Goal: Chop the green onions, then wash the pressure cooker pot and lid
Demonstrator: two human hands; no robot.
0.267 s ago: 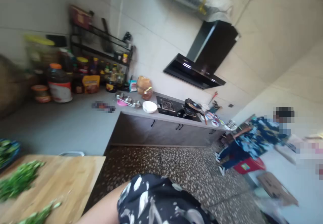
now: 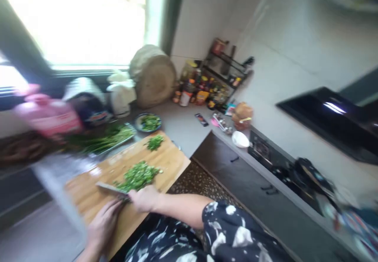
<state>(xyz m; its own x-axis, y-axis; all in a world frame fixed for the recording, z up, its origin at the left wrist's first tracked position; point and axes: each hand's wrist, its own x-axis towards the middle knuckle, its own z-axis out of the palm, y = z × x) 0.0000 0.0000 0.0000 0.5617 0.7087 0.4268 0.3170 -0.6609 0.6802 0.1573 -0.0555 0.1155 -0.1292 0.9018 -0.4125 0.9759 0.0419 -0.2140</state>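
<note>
Head view, lower left of frame: my left hand (image 2: 103, 226) lies spread on the pale wooden chopping board (image 2: 88, 193), steadying it. Just right, my right hand (image 2: 144, 199) grips the steel knife (image 2: 110, 189), its blade beside the heap of chopped green herbs (image 2: 137, 176) mid-board.

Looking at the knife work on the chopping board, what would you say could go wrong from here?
The left hand lies on the wooden chopping board right beside the knife that the right hand grips, so a slip could nick its fingers. The board's near corner seems to jut past the counter edge; pressing there might tip it. The chopped greens sit close to the board's edge and could spill to the floor.
</note>
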